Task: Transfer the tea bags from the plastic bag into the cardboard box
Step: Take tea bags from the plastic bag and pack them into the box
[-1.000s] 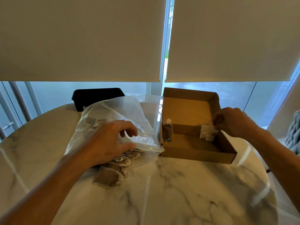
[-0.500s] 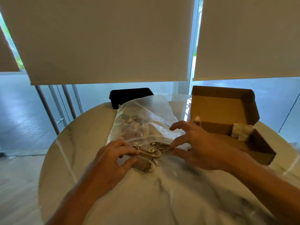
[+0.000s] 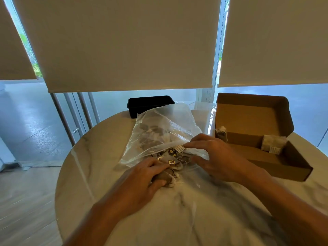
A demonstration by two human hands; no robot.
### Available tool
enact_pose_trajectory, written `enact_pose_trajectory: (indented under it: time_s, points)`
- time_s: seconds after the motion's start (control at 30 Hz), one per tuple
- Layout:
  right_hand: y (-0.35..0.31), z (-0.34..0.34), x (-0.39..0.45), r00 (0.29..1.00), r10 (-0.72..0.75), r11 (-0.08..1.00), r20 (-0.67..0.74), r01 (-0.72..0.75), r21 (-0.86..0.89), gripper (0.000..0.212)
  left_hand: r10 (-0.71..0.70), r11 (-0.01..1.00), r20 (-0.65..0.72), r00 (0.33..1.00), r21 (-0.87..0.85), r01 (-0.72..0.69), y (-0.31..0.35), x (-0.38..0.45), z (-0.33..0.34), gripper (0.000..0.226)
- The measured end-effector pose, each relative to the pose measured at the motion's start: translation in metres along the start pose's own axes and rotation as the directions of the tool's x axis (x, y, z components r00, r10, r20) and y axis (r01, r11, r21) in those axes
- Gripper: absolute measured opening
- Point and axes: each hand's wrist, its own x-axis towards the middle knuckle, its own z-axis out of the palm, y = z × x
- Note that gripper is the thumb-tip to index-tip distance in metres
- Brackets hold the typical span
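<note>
Head cam: my left hand (image 3: 142,181) is curled around a tea bag (image 3: 168,176) right at the mouth of the bag (image 3: 165,132), which lies on the marble tabletop (image 3: 177,219). My right hand (image 3: 218,160) pinches the bag's upper lip, holding the mouth up. More tea bags sit inside. The box (image 3: 266,157) sits open just right of it with 2 tea bags in already. A black tray (image 3: 149,103) is behind.

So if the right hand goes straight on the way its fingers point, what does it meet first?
Probably the tea bags at the plastic bag mouth, where the right hand fingertips nearly touch; depth is unclear.
</note>
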Motion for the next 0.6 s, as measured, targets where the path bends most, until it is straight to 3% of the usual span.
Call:
enact_pose_trajectory:
  time_s: [0.1,0.3,0.47,0.6]
  points:
    - [0.003,0.001,-0.004,0.998,0.002,1.0,-0.064,0.0,0.026,0.038,0.015,1.0,0.018,1.0,0.01,-0.015,0.004,0.0,-0.004,0.034]
    - [0.006,-0.004,-0.01,0.975,0.027,0.998,-0.222,-0.016,0.054,0.038,0.039,0.995,0.068,0.997,0.094,-0.045,0.007,0.004,-0.006,0.038]
    - [0.003,-0.008,-0.012,0.942,0.044,0.995,-0.331,-0.014,0.094,0.032,0.064,0.991,0.019,0.998,0.114,-0.065,0.011,0.005,-0.01,0.025]
    - [0.0,-0.012,-0.014,0.936,0.039,0.978,-0.35,0.037,0.206,0.029,0.031,0.995,-0.043,0.999,-0.089,-0.035,0.016,0.013,-0.025,0.026]
